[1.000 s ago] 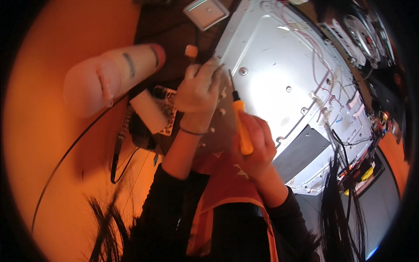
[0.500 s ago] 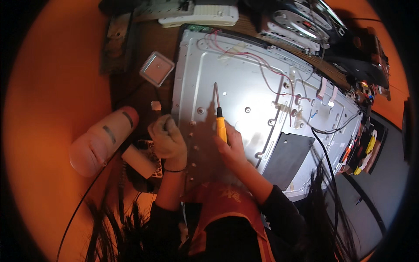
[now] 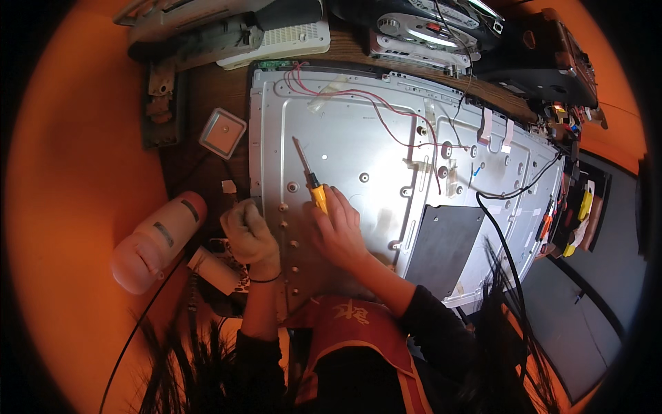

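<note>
At the far left, a pale, translucent cylindrical container [image 3: 158, 241] with dark stripes lies slanted, its reddish end pointing up and right. Above it sits a long dark bracket [image 3: 162, 107]. Next come a pale roll [image 3: 214, 270], a small square metal tray [image 3: 223, 134] on the dark wooden surface [image 3: 229, 90], and a small pale square piece [image 3: 229, 187]. The person's left hand [image 3: 249, 233] is at the left edge of a large metal panel [image 3: 372, 155], its fingers curled in toward the palm; whether anything is inside cannot be told. A dark band circles that wrist.

A white vented casing [image 3: 296, 43] stands beyond the panel. Over the panel's left part, the right hand [image 3: 339, 231] has its fingers wrapped round the yellow handle of a screwdriver [image 3: 318, 196]. The shaft points up and left; whether its tip touches the metal is unclear. A red apron [image 3: 345, 323] shows below.

Farther right, thin red wires [image 3: 386, 105] run across the panel, a dark gray rectangular plate [image 3: 443, 243] lies on its lower part, and a black cable [image 3: 505, 259] curves past it.
</note>
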Demonstrator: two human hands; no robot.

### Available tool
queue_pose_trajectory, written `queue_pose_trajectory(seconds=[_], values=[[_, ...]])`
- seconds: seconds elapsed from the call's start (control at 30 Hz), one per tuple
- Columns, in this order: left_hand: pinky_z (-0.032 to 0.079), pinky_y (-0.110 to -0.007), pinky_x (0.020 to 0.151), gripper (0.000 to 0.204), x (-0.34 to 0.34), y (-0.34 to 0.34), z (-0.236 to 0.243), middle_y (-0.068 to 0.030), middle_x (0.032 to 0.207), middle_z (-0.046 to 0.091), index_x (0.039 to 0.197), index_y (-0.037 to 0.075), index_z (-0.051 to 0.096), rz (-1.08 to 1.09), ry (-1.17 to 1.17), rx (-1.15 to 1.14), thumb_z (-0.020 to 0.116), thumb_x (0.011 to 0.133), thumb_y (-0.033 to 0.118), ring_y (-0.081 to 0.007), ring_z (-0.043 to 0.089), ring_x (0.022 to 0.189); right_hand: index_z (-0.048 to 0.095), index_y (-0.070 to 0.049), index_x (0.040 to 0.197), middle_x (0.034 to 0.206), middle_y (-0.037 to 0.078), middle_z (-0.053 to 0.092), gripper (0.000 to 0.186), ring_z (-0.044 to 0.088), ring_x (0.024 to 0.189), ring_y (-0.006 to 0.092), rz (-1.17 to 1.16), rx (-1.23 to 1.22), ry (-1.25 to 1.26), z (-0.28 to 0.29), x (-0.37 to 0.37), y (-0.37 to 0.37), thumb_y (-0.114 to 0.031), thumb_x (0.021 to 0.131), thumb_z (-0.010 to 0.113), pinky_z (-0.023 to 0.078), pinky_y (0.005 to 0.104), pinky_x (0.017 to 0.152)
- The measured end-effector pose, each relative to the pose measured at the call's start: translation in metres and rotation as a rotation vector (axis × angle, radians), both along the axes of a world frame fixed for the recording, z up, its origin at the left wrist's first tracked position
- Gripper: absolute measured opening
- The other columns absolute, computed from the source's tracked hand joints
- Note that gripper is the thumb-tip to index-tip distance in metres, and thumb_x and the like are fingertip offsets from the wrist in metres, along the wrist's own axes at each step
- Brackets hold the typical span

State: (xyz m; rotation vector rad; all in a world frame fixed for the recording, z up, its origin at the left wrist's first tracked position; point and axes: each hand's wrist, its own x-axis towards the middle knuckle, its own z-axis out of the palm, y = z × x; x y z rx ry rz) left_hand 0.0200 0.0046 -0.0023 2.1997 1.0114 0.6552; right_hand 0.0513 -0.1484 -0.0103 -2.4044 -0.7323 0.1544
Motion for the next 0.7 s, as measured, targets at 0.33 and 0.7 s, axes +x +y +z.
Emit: queue_pose_trajectory(seconds=[0.33, 0.7], values=[[0.039, -0.021, 0.054, 0.022, -0.037, -0.058, 0.07, 0.0006, 0.082, 0.054, 0.103, 0.005, 0.059, 0.248, -0.168, -1.44, 0.054, 0.096, 0.025, -0.0084, 0.046, 0.062, 0.065, -0.001, 0.105, 0.111, 0.012, 0.061, 0.034, 0.061, 0.095, 0.0298, 0.23, 0.487, 0.086, 0.057, 0.012, 0.002, 0.001, 0.071, 0.066, 0.051, 0.0369, 0.077], [0.044, -0.025, 0.058, 0.019, -0.014, -0.04, 0.103, -0.0033, 0.08, 0.061, 0.092, 0.002, 0.065, 0.136, 0.137, -1.22, 0.059, 0.091, 0.02, -0.0112, 0.055, 0.068, 0.068, 0.0, 0.094, 0.094, 0.011, 0.066, 0.027, 0.066, 0.083, 0.0257, 0.13, 0.382, 0.306, 0.076, 0.02, 0.002, 0.009, 0.069, 0.07, 0.054, 0.031, 0.072]])
